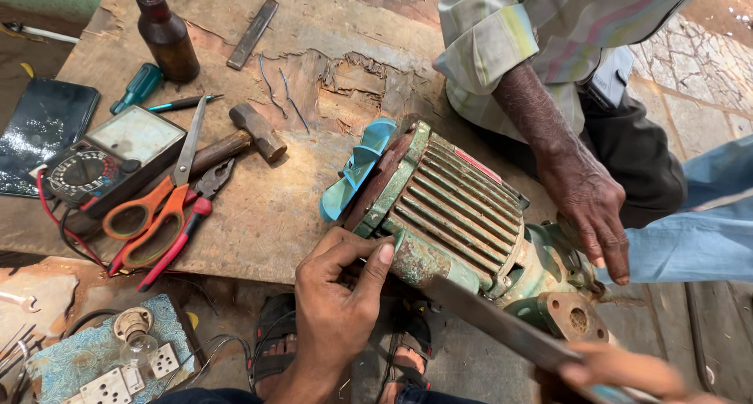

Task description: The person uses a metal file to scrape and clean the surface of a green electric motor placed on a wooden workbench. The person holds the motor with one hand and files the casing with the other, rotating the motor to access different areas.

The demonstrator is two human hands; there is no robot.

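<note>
A worn green electric pump motor (459,208) with cooling ribs lies on its side at the edge of the wooden board (267,208), a light blue fan (354,169) on its near end. My left hand (337,298) grips the lower rim of the motor's casing, thumb pressed against the green metal. My right hand (627,373), blurred at the bottom right, holds a long flat grey metal bar (494,322) whose tip reaches up against the motor's underside. Another person's hand (588,208) rests on the pump end at the right.
On the board lie a hammer (243,137), orange-handled scissors (161,196), red-handled pliers (192,216), a multimeter (110,161), a brown bottle (166,35), a screwdriver (137,86) and a flat metal strip (252,33). A switch board with a bulb (118,357) sits lower left. My sandalled feet (274,345) are below.
</note>
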